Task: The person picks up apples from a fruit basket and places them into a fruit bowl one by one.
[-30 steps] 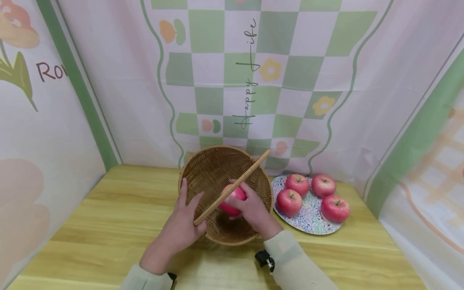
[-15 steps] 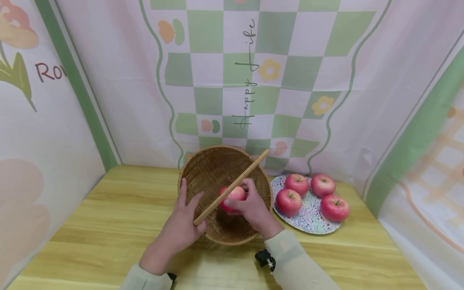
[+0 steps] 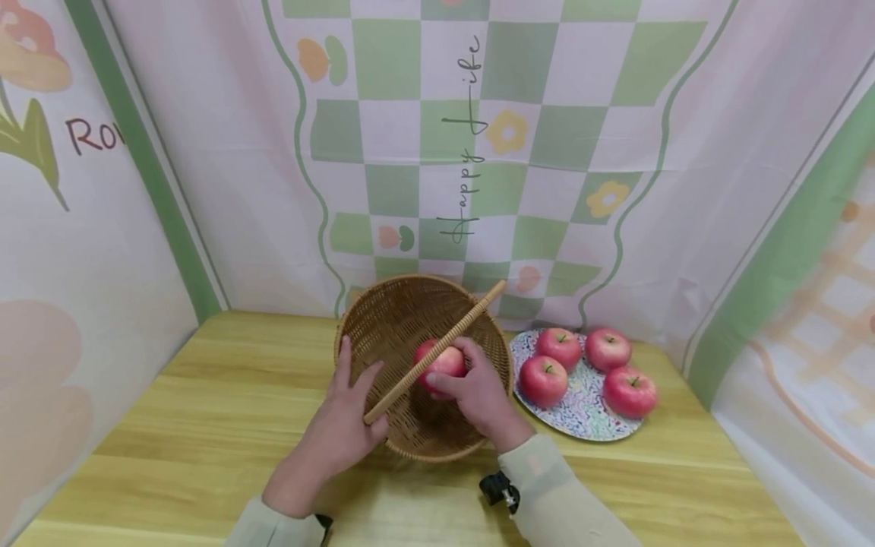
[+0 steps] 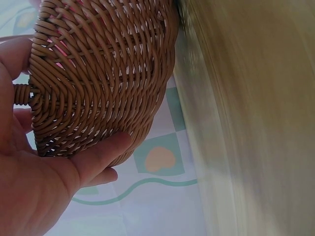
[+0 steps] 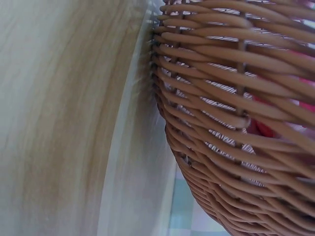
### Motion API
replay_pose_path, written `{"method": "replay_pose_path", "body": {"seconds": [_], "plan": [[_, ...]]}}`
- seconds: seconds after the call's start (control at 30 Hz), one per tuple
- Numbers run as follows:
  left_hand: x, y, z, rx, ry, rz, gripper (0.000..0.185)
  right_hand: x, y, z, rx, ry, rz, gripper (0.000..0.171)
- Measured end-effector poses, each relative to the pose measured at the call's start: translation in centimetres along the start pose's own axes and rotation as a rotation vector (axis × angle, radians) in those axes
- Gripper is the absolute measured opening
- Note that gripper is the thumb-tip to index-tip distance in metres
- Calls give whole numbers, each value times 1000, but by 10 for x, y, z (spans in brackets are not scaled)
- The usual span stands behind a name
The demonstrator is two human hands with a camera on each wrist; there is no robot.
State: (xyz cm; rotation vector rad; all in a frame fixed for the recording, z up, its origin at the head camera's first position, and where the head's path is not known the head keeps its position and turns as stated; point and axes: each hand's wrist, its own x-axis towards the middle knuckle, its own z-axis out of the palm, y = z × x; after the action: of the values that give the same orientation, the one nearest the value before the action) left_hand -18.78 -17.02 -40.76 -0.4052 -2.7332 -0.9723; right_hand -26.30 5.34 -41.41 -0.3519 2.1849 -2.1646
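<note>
Left hand was cupping the near-left wall of the wicker basket, fingers fairly straight against the weave, thumb by the end of the handle. Right hand was wrapped around a red apple inside the basket, just under that handle. Right of that grip sat a patterned plate with four apples.
</note>
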Motion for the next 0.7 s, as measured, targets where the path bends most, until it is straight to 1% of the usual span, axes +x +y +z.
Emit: {"method": "replay_pose_path", "body": {"seconds": [0.2,0.3,0.43,0.5,0.6,0.7], "plan": [[0,0,0,-3,12,15,75,1,1,0,161,19,-21,54],[0,-1,0,-9,20,24,75,0,-2,0,216,18,-31,53],[0,-2,0,-13,25,21,75,-3,-6,-2,212,1,-27,52],[0,-2,0,-12,20,11,75,-4,-7,-3,197,-11,-24,52],[0,-2,0,-19,10,-4,75,-7,-11,-4,207,-27,-27,54],[0,-3,0,-41,-2,-26,75,-10,-16,-6,222,-18,-17,55]]}}
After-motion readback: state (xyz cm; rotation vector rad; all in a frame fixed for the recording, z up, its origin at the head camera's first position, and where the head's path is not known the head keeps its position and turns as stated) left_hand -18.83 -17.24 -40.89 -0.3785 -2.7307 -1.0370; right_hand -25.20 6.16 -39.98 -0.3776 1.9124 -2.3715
